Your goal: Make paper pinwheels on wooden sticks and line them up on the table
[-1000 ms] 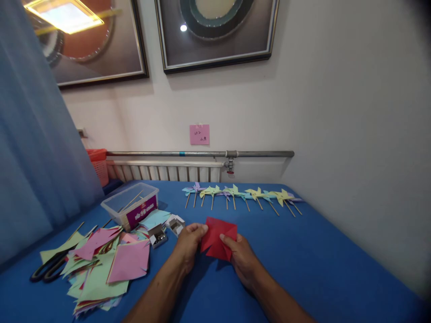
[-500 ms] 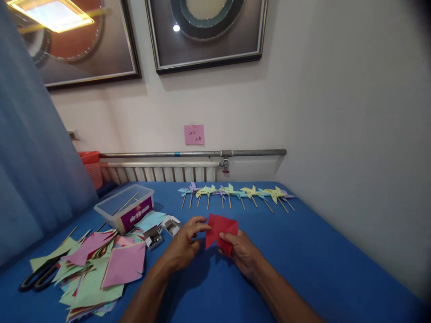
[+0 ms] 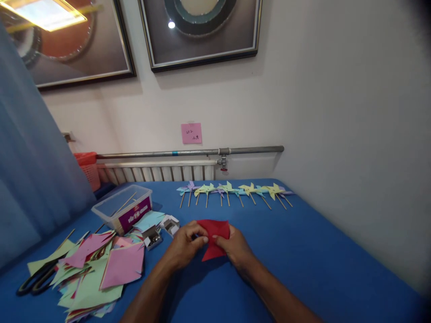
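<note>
A red piece of paper [image 3: 215,228] is held between both hands above the blue table cover [image 3: 303,260]. My left hand [image 3: 188,242] pinches its left side, thumb in front and fingers closed. My right hand [image 3: 237,246] grips the right side, its thumb pressed on the front and the other fingers behind, mostly hidden. To the left of my left hand stand two small open boxes, one with small metal pieces [image 3: 152,237] and a white one [image 3: 170,225]. Beyond the hands lies a row of paper pinwheels [image 3: 247,190] on sticks.
At the left lies a heap of coloured paper squares [image 3: 123,265] with black-handled scissors [image 3: 38,278] beside it. A clear plastic tub [image 3: 123,208] holding thin sticks stands behind. Along the wall are a pipe [image 3: 188,153] and radiator; a red basket [image 3: 88,169] sits near the curtain [image 3: 37,148].
My left hand has closed on the left side of the red paper, where its fingers were spread before. The paper has turned. The view has shifted slightly.
</note>
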Action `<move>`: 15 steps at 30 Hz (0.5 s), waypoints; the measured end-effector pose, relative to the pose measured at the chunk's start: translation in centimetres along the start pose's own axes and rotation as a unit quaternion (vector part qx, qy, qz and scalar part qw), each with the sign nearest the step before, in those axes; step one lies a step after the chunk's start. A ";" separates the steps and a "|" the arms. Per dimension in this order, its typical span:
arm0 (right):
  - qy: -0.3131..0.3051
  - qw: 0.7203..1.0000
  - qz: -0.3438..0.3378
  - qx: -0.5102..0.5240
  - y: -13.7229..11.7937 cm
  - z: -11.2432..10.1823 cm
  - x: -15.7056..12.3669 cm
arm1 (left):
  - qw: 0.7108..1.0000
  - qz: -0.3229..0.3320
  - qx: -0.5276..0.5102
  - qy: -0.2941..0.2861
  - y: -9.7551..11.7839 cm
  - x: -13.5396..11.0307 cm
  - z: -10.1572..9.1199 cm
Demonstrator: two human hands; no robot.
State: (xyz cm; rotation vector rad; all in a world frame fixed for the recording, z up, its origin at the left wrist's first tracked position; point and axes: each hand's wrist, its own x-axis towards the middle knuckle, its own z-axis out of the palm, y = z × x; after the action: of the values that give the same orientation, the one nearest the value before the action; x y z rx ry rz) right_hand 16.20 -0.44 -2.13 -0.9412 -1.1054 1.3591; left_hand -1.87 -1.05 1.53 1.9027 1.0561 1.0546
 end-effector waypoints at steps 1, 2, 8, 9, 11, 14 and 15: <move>-0.004 1.000 -0.001 -0.002 0.0 0.1 -0.1 | 1.000 -0.006 0.002 0.004 -0.1 0.0 0.2; -0.009 1.000 -0.003 -0.003 0.0 0.2 -0.1 | 1.000 -0.011 0.005 0.010 -0.3 0.1 0.3; -0.020 1.000 -0.007 -0.018 0.1 0.4 -0.4 | 0.998 -0.034 0.020 0.051 -0.6 0.1 1.1; -0.024 1.000 -0.003 -0.015 0.1 0.5 -0.4 | 0.997 -0.036 0.024 0.057 -0.7 0.1 1.2; -0.030 1.000 0.002 -0.008 0.0 0.6 -0.4 | 0.996 -0.039 0.033 0.072 -0.7 0.1 1.4; -0.027 1.000 0.003 -0.012 -0.2 0.7 -0.5 | 0.994 -0.044 0.047 0.092 -0.6 0.1 1.5; -0.027 1.000 0.003 -0.014 -0.2 0.7 -0.5 | 0.993 -0.045 0.051 0.095 -0.5 0.1 1.5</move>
State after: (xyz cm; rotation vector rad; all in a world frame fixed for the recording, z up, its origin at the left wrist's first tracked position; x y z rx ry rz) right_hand 15.61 -1.02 -1.76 -0.9349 -1.1659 1.3844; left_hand -0.61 -1.01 0.47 1.8420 1.3150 1.1667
